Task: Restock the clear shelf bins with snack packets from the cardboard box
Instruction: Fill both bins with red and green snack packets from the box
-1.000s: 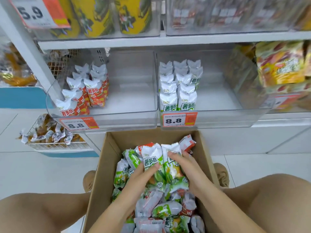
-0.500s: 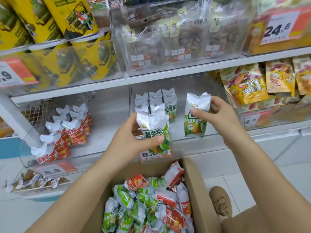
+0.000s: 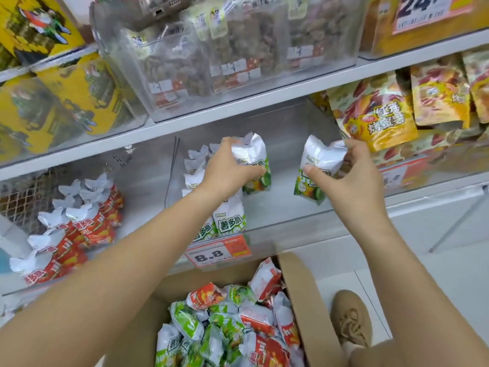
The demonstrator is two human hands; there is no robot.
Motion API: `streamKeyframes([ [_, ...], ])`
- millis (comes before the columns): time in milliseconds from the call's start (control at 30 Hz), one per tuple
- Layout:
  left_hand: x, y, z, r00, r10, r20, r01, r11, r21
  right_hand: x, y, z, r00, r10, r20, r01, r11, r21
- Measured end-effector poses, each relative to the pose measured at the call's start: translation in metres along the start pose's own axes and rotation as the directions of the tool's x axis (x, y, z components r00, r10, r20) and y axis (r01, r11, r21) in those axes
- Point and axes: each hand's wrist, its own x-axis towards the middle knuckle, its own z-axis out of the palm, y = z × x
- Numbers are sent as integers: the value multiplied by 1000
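Shelf unit (image 3: 254,102) fills the upper frame, white boards carrying clear bins. Top row: yellow bags (image 3: 79,91) at left, a clear bin of brownish packs (image 3: 225,49) in the middle, a price tag (image 3: 434,11) at right cut off by the frame edge.

Lower row: left bin (image 3: 148,181) holds red-and-white packets (image 3: 79,223) in leaning rows. Middle bin (image 3: 291,213) holds a row of green-and-white packets (image 3: 227,221) along its left side; the right part of its floor is bare. An orange "8.8" tag (image 3: 219,251) hangs on its front lip. Orange snack bags (image 3: 383,123) crowd the bin to the right.

Cardboard box (image 3: 312,300) sits on the floor below the shelf, open, heaped with mixed green and red snack packets (image 3: 225,329); its near end runs out of frame.

Both forearms reach up from the bottom edge into the middle bin. Left hand (image 3: 227,170) curls its fingers over one green packet (image 3: 258,165), gripping it upright just beside the stocked row; whether the packet's base touches the bin floor is hidden by the hand. Right hand (image 3: 346,176) pinches a second green packet (image 3: 315,170) between thumb and fingers, tilted, near the bin's right wall. The hands are well apart.

Tan shoe (image 3: 352,319) on the floor tiles right of the box. Print on the held packets is too blurred to read.
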Motion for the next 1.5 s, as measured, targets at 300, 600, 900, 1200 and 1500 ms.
streamKeyframes([
  [300, 37, -19, 15, 994, 84, 73, -109, 589, 801, 8, 6, -10, 987, -33, 160, 64, 979, -192],
  [600, 32, -13, 16, 988, 148, 41, -131, 673, 728, 6, 15, -5, 958, 63, 281, 28, 950, -310],
  [900, -35, -6, 13, 881, 253, 400, -371, 894, 250, -10, 5, 23, 884, 48, 465, 151, 912, -382],
  [1200, -18, -21, 2, 967, 221, 124, -251, 769, 588, -12, 11, 20, 867, 30, 497, 329, 716, -616],
  [1500, -11, -21, 10, 982, 137, 131, -188, 603, 776, -10, 12, 21, 851, 41, 523, 363, 673, -644],
])
